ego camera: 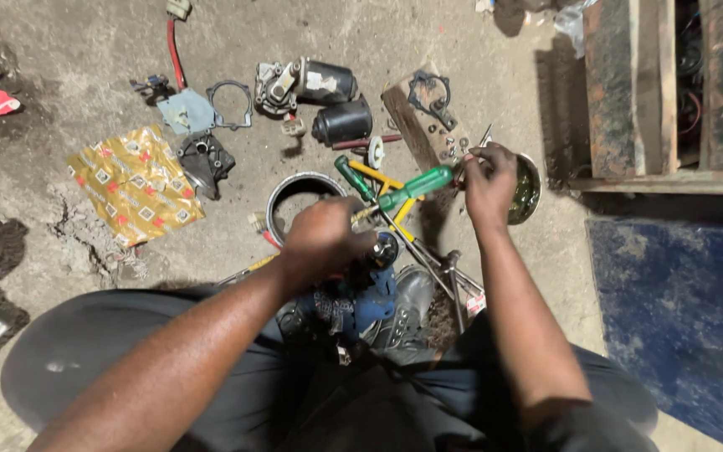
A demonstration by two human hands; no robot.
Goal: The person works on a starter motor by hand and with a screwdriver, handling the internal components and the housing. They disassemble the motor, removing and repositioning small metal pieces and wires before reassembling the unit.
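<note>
Left hand (pixel 321 238) is seen closed, knuckles up, over the top of a blue motor unit (pixel 360 303) that is braced between the knees; what lies under the palm is hidden. A green-handled screwdriver (pixel 416 186) is found just beyond that hand, its long axis running from lower left up to the right hand (pixel 489 180). The right hand is closed, fingertips pinched on a small part too small to identify, beside a round dish (pixel 527 191). The left hand is judged nearer to the motor unit. A metal ring (pixel 299 194), two dark motors (pixel 328 100) and a gold patterned wrapper (pixel 135 184) are noted on the concrete floor (pixel 60 50).
</note>
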